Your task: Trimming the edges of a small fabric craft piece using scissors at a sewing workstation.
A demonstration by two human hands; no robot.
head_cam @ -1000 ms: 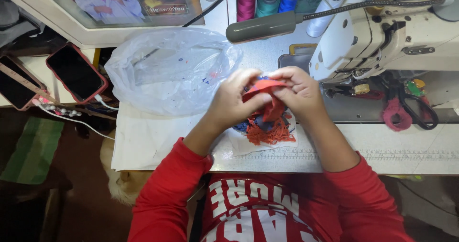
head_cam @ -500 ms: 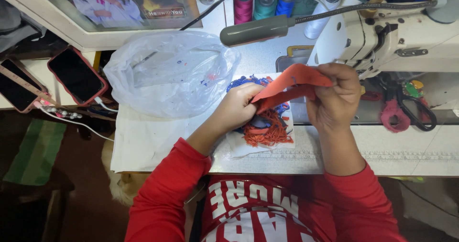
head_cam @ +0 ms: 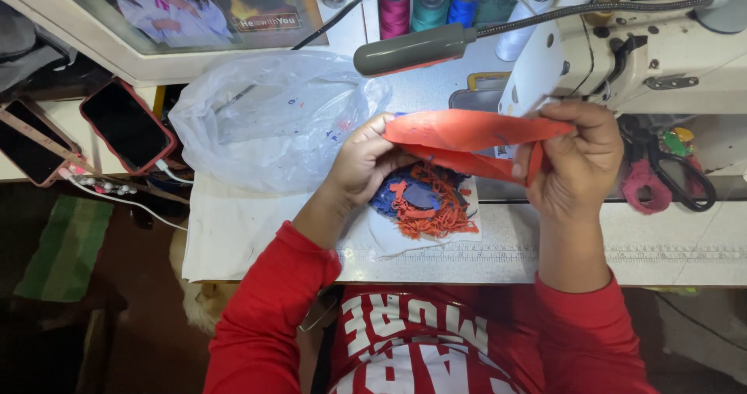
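Both hands raised apart, left hand [head_cam: 364,163] and right hand [head_cam: 574,159], fingers [head_cam: 545,154] pinched (red-sleeved forearms angled inward).

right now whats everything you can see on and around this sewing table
fabric strip: 1, orange-red, stretched between both hands
scrap pile: 1, orange and blue, on the table under the strip
plastic bag: 1, clear, left of the hands
sewing machine: 1, white, upper right
lamp: 1, grey, above the strip
thread spools: several, pink, teal, blue, white, top edge
scissors: 1, dark, far right
phones: 2, dark screens, far left
left hand: grips the strip's left end
right hand: grips its right end
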